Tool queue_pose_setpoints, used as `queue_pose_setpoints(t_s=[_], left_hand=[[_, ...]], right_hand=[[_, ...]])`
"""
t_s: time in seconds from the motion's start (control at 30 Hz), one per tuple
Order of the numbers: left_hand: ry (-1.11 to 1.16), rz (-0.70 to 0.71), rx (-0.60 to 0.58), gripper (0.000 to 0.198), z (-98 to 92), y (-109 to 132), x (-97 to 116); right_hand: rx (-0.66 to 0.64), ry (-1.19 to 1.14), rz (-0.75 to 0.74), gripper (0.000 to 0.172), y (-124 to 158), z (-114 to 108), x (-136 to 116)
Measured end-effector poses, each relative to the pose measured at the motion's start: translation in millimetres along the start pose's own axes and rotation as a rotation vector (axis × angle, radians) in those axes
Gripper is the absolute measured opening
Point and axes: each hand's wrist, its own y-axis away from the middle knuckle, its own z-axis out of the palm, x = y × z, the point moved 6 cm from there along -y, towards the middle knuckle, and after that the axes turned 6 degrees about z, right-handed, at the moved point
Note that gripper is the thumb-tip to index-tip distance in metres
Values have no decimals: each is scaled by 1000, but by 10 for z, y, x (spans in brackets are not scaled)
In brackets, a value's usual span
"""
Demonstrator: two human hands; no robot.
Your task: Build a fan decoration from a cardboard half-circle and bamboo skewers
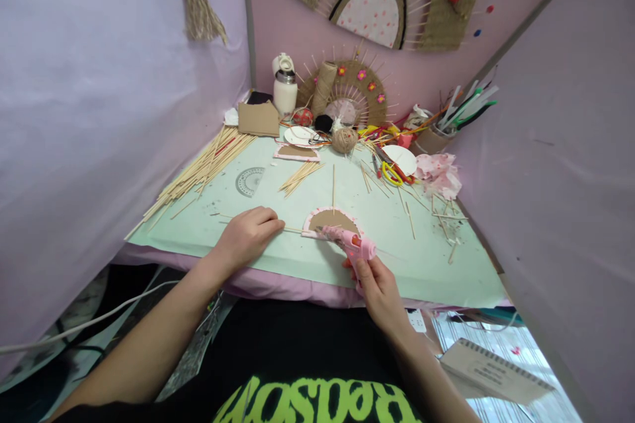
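Observation:
A half-round piece of cardboard (330, 219) with a pink-and-white edging lies near the front of the table. One thin wooden stick (334, 186) points straight away from its curved edge. My left hand (252, 231) is closed on another thin stick (292, 230), whose tip reaches the cardboard's left corner. In my right hand (378, 281) is a pink hot glue gun (353, 242), gripped by its handle. The gun's nozzle is over the cardboard's straight edge; whether it touches is too small to tell.
Long sticks (198, 168) lie along the left side, with a protractor (249, 182) beside them. Shorter sticks (300, 178) lie mid-table. Yellow-handled scissors (391, 174), a twine ball (344, 139), a white bottle (285, 92) and a cardboard piece (258, 119) stand or lie farther back.

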Motion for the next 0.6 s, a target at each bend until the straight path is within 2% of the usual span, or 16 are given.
queue_pose_setpoints(t_s=[0.37,0.6], left_hand=[[7,25,4,20,-8,-6,17],[18,42,7,22,-19,-10,32]], right_hand=[[34,3,-27,54,-2,-22,-32],[66,-16,-2,57,-28,-92,64]])
